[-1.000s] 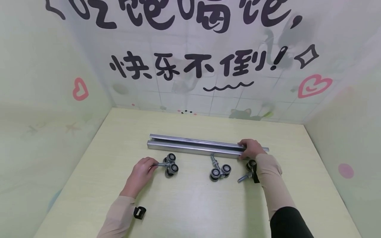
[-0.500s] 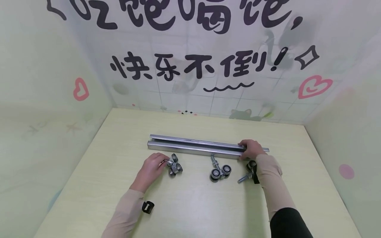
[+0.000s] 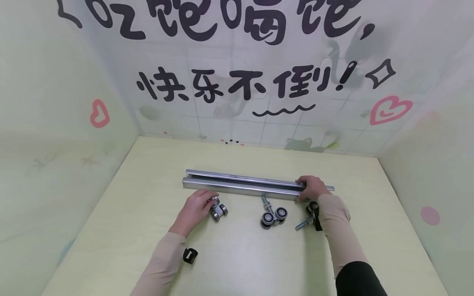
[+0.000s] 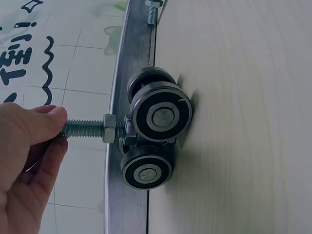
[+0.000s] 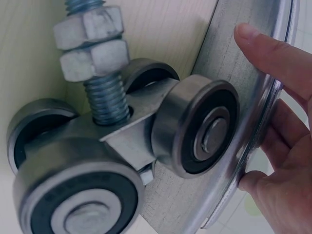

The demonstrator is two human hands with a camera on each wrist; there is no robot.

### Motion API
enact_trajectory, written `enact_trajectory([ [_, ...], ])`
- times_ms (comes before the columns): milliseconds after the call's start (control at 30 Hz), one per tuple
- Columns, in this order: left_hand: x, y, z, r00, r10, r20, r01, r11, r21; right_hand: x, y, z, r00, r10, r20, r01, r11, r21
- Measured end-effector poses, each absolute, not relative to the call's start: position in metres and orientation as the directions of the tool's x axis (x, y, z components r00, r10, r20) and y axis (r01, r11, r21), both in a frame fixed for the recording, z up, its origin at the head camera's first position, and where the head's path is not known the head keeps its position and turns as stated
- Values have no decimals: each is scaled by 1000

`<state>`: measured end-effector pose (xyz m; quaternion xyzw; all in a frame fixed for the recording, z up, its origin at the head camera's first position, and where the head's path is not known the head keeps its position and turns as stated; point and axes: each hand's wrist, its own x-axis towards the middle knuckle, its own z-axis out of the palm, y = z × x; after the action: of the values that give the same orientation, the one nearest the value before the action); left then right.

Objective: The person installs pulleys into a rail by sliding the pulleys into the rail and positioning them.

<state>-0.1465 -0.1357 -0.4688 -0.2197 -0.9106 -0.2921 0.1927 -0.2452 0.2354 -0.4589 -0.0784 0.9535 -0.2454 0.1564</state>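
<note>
A long metal track rail [image 3: 244,185] lies across the table. My left hand [image 3: 197,205] pinches the threaded bolt [image 4: 83,128] of a roller trolley [image 3: 219,210], held just in front of the rail's left end. In the left wrist view its black-rimmed wheels [image 4: 161,117] sit beside the rail [image 4: 124,87]. My right hand [image 3: 310,187] grips the rail's right end, with fingers [image 5: 273,53] over the rail [image 5: 239,92] and the thumb below. A second trolley [image 3: 273,216] lies before the rail's middle. A third trolley [image 3: 310,216] lies by my right wrist and shows close up in the right wrist view [image 5: 122,146].
The pale wooden table [image 3: 240,263] is boxed in by decorated walls at the left, back and right. A black clip [image 3: 189,255] sits by my left sleeve. Bare table stretches in front of the trolleys.
My left hand has carried its trolley right and toward the rail, turning it so the bolt points back at the hand. The right hand and the other trolleys have stayed put.
</note>
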Motion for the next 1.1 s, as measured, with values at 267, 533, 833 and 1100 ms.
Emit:
enact_trajectory([
  [267,-146,-133,-470,-933,205,297,348,728,591,-246,237,-462,-937,-227,-264,-69,865,-497],
  [533,-145,-132,-480,-954,169,247,295,679,672,-247,238,-464,-939,-236,-250,-85,863,-497],
  [833,-145,-132,-483,-964,140,226,263,635,726,-248,238,-462,-941,-245,-235,-102,865,-491],
  [1100,-146,-133,-486,-959,136,248,279,601,749,-247,236,-462,-941,-239,-238,-96,867,-490],
])
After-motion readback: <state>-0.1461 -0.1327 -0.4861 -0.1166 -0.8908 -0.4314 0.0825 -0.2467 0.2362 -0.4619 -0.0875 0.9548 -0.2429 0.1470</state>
